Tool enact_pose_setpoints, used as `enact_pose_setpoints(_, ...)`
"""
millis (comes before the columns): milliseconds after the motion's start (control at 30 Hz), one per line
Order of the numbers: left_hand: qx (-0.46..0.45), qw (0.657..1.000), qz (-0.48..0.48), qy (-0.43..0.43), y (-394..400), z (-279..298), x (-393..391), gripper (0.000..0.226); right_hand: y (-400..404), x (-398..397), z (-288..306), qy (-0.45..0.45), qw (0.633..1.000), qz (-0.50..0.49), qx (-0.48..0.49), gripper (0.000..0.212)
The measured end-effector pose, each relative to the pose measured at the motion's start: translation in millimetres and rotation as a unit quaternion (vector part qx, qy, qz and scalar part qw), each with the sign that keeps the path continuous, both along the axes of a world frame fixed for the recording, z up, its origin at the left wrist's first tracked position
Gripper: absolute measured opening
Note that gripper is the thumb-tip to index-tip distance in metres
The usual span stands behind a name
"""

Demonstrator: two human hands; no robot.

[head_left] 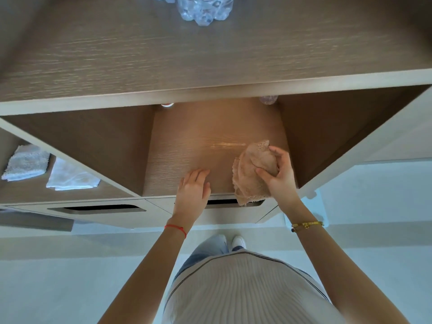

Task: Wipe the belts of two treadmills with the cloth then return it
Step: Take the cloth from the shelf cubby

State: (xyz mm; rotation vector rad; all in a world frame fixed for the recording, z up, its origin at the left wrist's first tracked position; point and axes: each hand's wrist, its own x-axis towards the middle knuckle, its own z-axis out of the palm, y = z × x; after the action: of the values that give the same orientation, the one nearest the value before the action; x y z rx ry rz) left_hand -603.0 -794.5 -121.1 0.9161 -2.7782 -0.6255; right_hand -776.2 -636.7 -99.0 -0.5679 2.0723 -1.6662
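The cloth [251, 170] — beige, bunched — is held in the right hand [277, 170], fingers and thumb curled round its upper part, just above the front-right of the lit shelf [187, 146] inside a wooden cabinet; its loose lower edge hangs over the shelf's front lip. The left hand [194, 187] is laid flat on the shelf w/ fingers straight and relaxed, nothing held. The cloth is judged light, soft and limp, w/ a fluffy nap — no risk of breakage, but it will sag and unfold if pinched by one corner, so a whole-bunch hold near the middle is prob. best for setting it down. No treadmills are in view, so wiping progress can't be checked. Two white towels [27, 162] lie in the compartment to the left, partly cut off. Clear plastic bottles [203, 8] at the top edge are cropped; small round items at the shelf's back are too blurred to name.
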Motion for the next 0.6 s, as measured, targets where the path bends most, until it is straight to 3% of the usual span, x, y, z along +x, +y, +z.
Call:
enact_pose_setpoints(333, 0.02, 0.987, -0.148, 0.067, 2, 20, 30, 0.033, 58, 83, 25, 0.023, 0.99, -0.137, -0.004, 0.058)
enact_pose_setpoints(600, 0.048, 0.937, -0.337, 0.079, 15, 39, 64, 0.033, 107, 216, 29, -0.039, 0.947, -0.319, -0.011, 0.057)
